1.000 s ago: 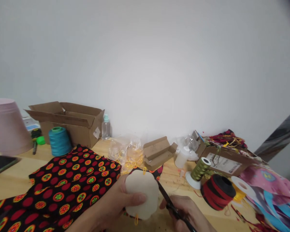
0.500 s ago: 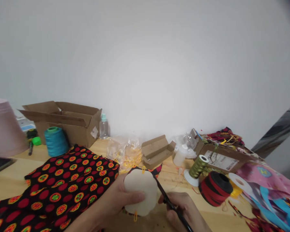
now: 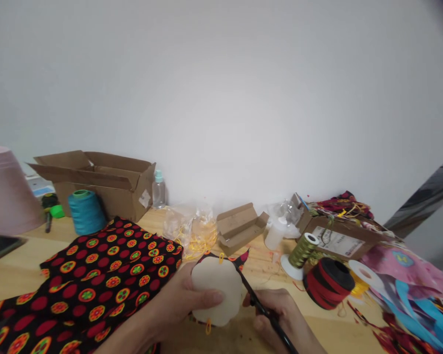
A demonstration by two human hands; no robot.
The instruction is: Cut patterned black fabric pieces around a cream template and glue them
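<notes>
My left hand (image 3: pixel 180 301) grips a cream scalloped flat piece (image 3: pixel 217 289) with small yellow loops at its top and bottom, thumb pressed across its face. A scrap of patterned cloth shows behind it. My right hand (image 3: pixel 280 317) is closed on a thin black pen-like tool (image 3: pixel 260 309), whose tip touches the cream piece's right edge. Both hands hover low over the wooden table (image 3: pixel 18 275). Black fabric with red and orange circles (image 3: pixel 96 280) lies just left of my left hand.
A teal thread cone (image 3: pixel 84 211), open cardboard box (image 3: pixel 99 182), small clear bottle (image 3: pixel 158 189) and pink bucket (image 3: pixel 3 191) stand at the left. A plastic bag with yellow cords (image 3: pixel 194 231), small carton (image 3: pixel 239 228), gold spool (image 3: pixel 302 251), red-black spool (image 3: pixel 328 282) and colourful fabrics (image 3: pixel 406 280) fill the right.
The view has shifted slightly; my hands stay in nearly the same pose, holding the cream piece and the tool.
</notes>
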